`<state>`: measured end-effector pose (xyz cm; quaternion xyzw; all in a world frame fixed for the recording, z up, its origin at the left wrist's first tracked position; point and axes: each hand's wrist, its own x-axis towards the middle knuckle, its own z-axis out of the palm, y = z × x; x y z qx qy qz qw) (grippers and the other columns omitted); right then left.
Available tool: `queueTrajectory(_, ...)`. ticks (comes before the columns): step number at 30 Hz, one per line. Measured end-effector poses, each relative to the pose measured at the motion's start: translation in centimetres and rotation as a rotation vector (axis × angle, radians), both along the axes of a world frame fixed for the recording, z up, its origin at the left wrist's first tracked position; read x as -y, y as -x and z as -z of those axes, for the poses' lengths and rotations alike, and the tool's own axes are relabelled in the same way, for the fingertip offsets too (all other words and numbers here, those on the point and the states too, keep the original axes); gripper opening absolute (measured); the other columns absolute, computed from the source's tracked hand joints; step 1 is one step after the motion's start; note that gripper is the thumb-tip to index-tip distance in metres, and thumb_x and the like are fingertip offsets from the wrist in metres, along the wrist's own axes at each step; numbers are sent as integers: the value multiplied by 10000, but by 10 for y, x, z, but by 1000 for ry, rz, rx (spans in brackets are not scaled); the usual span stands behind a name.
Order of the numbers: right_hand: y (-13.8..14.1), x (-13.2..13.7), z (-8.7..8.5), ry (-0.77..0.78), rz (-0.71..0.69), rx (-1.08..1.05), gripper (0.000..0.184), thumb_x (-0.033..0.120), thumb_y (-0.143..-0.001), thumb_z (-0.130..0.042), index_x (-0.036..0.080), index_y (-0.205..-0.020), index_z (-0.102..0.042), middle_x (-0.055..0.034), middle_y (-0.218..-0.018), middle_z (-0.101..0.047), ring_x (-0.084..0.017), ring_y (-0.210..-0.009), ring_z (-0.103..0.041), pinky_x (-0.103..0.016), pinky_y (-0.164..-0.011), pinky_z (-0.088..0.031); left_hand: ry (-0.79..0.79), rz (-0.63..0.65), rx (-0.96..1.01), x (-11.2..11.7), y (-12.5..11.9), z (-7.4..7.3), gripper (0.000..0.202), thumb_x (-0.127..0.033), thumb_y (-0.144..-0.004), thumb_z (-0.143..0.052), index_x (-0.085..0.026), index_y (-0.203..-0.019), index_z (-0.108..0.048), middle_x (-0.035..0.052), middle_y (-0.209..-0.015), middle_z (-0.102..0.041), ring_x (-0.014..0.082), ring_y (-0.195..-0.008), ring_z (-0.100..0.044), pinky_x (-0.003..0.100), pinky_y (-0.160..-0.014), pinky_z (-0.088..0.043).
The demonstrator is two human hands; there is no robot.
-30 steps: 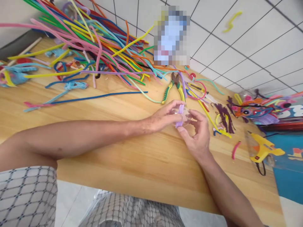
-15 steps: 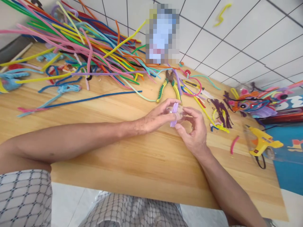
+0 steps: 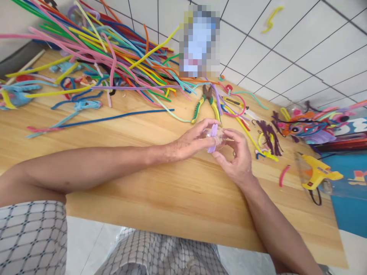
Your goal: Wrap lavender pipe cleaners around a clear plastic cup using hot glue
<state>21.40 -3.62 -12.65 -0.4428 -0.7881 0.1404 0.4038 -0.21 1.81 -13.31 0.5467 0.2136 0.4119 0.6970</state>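
Between my two hands is a clear plastic ball (image 3: 218, 138) with a lilac pipe cleaner band around its middle. My left hand (image 3: 192, 142) is closed on it, thumb pressed along the lilac band and fingers over the top. From the other side, my right hand (image 3: 237, 157) curls its thumb and fingers around the clear right half. Just beyond them lie pliers (image 3: 207, 102) with green and yellow handles, jaws pointing away from me. The ball is held over the wooden table (image 3: 160, 191).
A big heap of coloured pipe cleaners (image 3: 114, 57) spreads over the back left. A blurred-out phone-like shape (image 3: 199, 42) stands by the tiled wall. To the right are a yellow glue gun (image 3: 318, 172), purple pieces (image 3: 268, 133) and a utility knife (image 3: 233, 101).
The view has shifted slightly, so things at the left appear a little further right. Both hands keep the same hold on the ball.
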Motion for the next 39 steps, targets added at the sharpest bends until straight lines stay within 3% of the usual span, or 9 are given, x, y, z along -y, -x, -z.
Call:
queueTrajectory(21,0,0,7,-21,39,-3,632,344,-918,-856,293,-1481,-573,-161,-1443,-655,-346,-1311,-684,-501,-893,-704,-119,-1,-89,3,4,1,555,-457,-960,-753,-240,-1439,-574,121,-1405,-658,301,-1351,-631,444,-1118,-545)
queueTrajectory(26,0,0,12,-58,14,-32,653,312,-918,-862,304,-1499,-564,-157,-1467,-642,-348,-1351,-669,-490,-896,-703,-155,-39,-133,6,5,1,551,-429,-961,-736,-247,-1454,-569,123,-1410,-656,309,-1372,-618,476,-1158,-522)
queueTrajectory(39,4,1,13,-85,34,-1,654,307,-915,-864,294,-1490,-553,-172,-1468,-653,-357,-1363,-673,-510,-880,-716,-173,-78,-125,9,6,-4,514,-339,-917,-746,-273,-1409,-612,106,-1425,-608,297,-1367,-608,429,-1113,-561)
